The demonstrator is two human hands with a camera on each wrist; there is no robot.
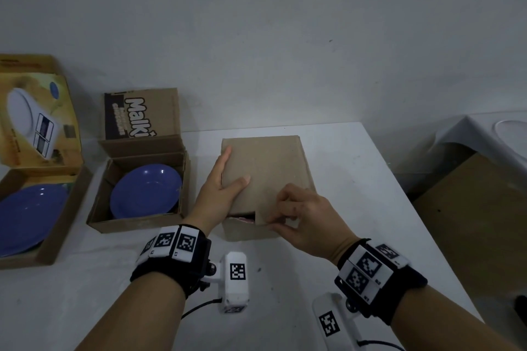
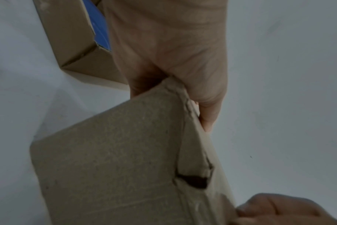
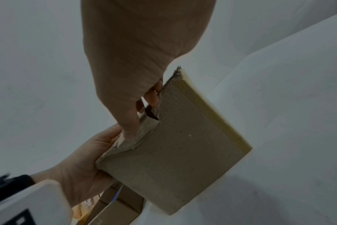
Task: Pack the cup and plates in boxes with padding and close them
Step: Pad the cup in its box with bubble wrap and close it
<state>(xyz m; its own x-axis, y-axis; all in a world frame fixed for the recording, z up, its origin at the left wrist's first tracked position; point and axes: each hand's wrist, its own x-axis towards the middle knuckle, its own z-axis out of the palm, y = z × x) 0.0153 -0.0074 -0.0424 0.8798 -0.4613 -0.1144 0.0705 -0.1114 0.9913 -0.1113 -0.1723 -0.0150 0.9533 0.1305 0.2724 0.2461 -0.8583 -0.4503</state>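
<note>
my left hand [image 1: 221, 188] lies flat on the plain box [image 1: 268, 168] mid-counter; my right hand [image 1: 296, 216] pinches its front tuck flap [image 1: 273, 218]; forcing it risks creasing or tearing the flap, leaving the lid gaping.

three boxes [image 1: 268, 179], two blue plates [image 1: 147, 191], two hands [image 1: 219, 194].

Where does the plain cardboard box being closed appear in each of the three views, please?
Head: plain cardboard box at centre, between both hands.
Left wrist: lower centre, below the left hand.
Right wrist: centre right, below the right hand.
Shared landmark: the dark gap at its front flap.
</note>
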